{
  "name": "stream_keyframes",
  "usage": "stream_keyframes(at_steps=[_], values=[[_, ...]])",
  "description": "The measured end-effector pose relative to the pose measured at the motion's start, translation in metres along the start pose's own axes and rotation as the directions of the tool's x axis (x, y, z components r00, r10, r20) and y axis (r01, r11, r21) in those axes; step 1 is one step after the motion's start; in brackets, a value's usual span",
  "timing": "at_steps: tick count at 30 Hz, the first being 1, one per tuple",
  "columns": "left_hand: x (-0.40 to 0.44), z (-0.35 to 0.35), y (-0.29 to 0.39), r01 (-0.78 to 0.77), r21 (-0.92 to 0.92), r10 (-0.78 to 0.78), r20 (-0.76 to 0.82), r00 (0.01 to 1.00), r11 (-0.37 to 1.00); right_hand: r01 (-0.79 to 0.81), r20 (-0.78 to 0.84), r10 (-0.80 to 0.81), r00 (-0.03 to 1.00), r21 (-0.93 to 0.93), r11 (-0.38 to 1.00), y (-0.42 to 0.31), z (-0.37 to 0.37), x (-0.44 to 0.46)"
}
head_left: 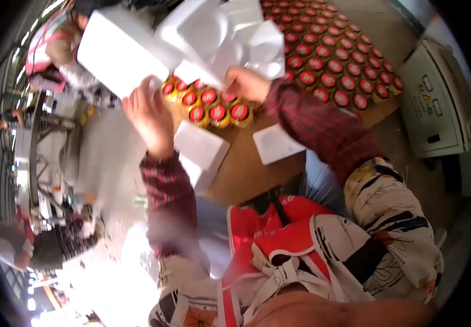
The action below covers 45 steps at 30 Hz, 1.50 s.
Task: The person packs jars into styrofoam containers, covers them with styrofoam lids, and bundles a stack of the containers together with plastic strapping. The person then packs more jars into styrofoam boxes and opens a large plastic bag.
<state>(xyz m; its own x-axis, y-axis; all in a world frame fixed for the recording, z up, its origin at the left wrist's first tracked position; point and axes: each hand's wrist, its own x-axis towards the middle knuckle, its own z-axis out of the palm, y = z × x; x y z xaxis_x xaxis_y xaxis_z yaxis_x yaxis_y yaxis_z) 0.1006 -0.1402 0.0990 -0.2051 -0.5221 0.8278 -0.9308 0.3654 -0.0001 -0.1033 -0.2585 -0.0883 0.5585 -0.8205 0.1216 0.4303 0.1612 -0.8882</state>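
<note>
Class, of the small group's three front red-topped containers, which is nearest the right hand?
The rightmost container; the middle one and left one sit farther from the right hand.

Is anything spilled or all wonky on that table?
I see nothing spilled or broken. The foam pile at the far side looks wonky: its white pieces lean at different angles, while the red-lidded jars to its right stand in close rows.

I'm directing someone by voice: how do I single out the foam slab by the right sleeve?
Find the brown table, then its strip between the red-topped containers and the blue trousers. The slab lies there, beside the plaid right sleeve. Unlike the similar white block, it lies on the right.
</note>
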Motion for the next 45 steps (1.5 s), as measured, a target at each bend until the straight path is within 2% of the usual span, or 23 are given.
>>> stream_keyframes(at_steps=[2,3,4,5,7,8,9,11,13,14,15,17,19,20,23,24,27,32,34,36,42,43,45], values=[[0.005,0.023,0.001,0.007,-0.268,-0.023,-0.058,0.998,0.963,-0.122,-0.169,0.156,0.973,0.198,0.973,-0.072,0.027,-0.03],[0.013,0.03,0.008,0.008,-0.354,-0.018,-0.024,1.0,0.935,-0.153,-0.249,0.292,0.924,0.459,0.875,-0.091,0.027,-0.031],[0.02,0.045,0.011,-0.073,-0.44,0.051,-0.062,0.997,0.895,-0.115,-0.234,0.25,0.94,0.47,0.875,-0.098,0.017,-0.034],[0.029,0.06,0.011,-0.245,-0.281,0.216,-0.131,0.968,0.928,-0.072,-0.228,0.203,0.952,0.478,0.875,-0.105,0.01,-0.04],[0.034,0.051,0.044,-0.074,-0.11,0.073,-0.008,0.997,0.991,-0.001,-0.319,0.189,0.929,0.507,0.862,-0.119,-0.003,-0.046],[0.033,0.052,0.054,0.035,-0.226,-0.046,-0.044,0.998,0.973,0.013,-0.307,0.176,0.935,0.527,0.85,-0.124,-0.021,-0.045],[0.021,0.088,0.029,-0.086,-0.112,0.054,-0.262,0.963,0.99,0.026,-0.292,0.163,0.942,0.551,0.834,-0.127,-0.036,-0.048],[-0.027,0.113,0.009,0.101,-0.097,-0.08,0.2,0.977,0.99,0.118,-0.328,0.105,0.939,0.593,0.797,-0.135,-0.041,-0.051],[-0.094,0.13,-0.004,0.245,-0.043,-0.16,0.645,0.747,0.969,0.09,-0.302,0.095,0.949,0.546,0.833,-0.142,-0.051,-0.061],[-0.139,0.162,-0.025,0.03,0.143,-0.14,0.87,0.473,0.989,0.037,-0.234,0.064,0.97,0.402,0.915,-0.143,-0.06,-0.07],[-0.137,0.131,0.007,0.056,0.293,-0.297,0.915,0.274,0.954,-0.004,-0.324,0.142,0.935,0.393,0.92,-0.14,-0.049,-0.072],[-0.184,0.127,0.011,-0.031,0.348,-0.335,0.921,0.199,0.937,-0.146,-0.23,0.194,0.954,0.208,0.967,-0.131,-0.045,-0.081],[-0.205,0.112,0.021,-0.176,0.434,-0.399,0.894,0.205,0.883,-0.288,-0.157,0.295,0.942,0.064,0.955,-0.129,-0.028,-0.087],[-0.218,0.113,0.013,-0.14,0.357,-0.309,0.909,0.28,0.924,-0.303,-0.155,0.299,0.941,-0.002,0.953,-0.122,-0.025,-0.086],[-0.217,0.104,0.005,-0.076,0.286,-0.248,0.914,0.321,0.955,-0.322,-0.137,0.308,0.942,-0.101,0.941,-0.11,-0.008,-0.087],[-0.216,0.106,-0.001,-0.109,0.262,-0.199,0.895,0.399,0.959,-0.32,-0.11,0.307,0.945,-0.127,0.939,-0.105,-0.005,-0.086],[-0.199,0.089,-0.012,-0.005,0.209,-0.183,0.869,0.461,0.978,-0.412,-0.097,0.403,0.91,-0.103,0.906,-0.096,0.01,-0.083],[-0.189,0.069,-0.031,0.1,0.055,-0.103,0.81,0.578,0.994,-0.407,-0.113,0.391,0.913,-0.243,0.88,-0.084,0.04,-0.083],[-0.188,0.061,-0.031,0.08,0.02,-0.064,0.802,0.594,0.997,-0.402,-0.143,0.376,0.915,-0.27,0.875,-0.08,0.047,-0.083],[-0.185,0.057,-0.026,0.035,0.033,-0.047,0.862,0.504,0.999,-0.399,-0.246,0.336,0.909,-0.284,0.872,-0.066,0.044,-0.08],[-0.177,0.043,-0.026,0.062,-0.004,-0.025,0.89,0.456,0.998,-0.47,-0.102,0.464,0.88,-0.329,0.819,-0.037,0.049,-0.076],[-0.171,0.044,-0.032,0.054,-0.012,-0.014,0.884,0.467,0.998,-0.48,-0.051,0.492,0.869,-0.325,0.814,-0.023,0.047,-0.076],[-0.165,0.042,-0.048,0.243,-0.127,-0.042,0.809,0.586,0.962,-0.562,0.008,0.6,0.8,-0.34,0.754,0.003,0.047,-0.078]])
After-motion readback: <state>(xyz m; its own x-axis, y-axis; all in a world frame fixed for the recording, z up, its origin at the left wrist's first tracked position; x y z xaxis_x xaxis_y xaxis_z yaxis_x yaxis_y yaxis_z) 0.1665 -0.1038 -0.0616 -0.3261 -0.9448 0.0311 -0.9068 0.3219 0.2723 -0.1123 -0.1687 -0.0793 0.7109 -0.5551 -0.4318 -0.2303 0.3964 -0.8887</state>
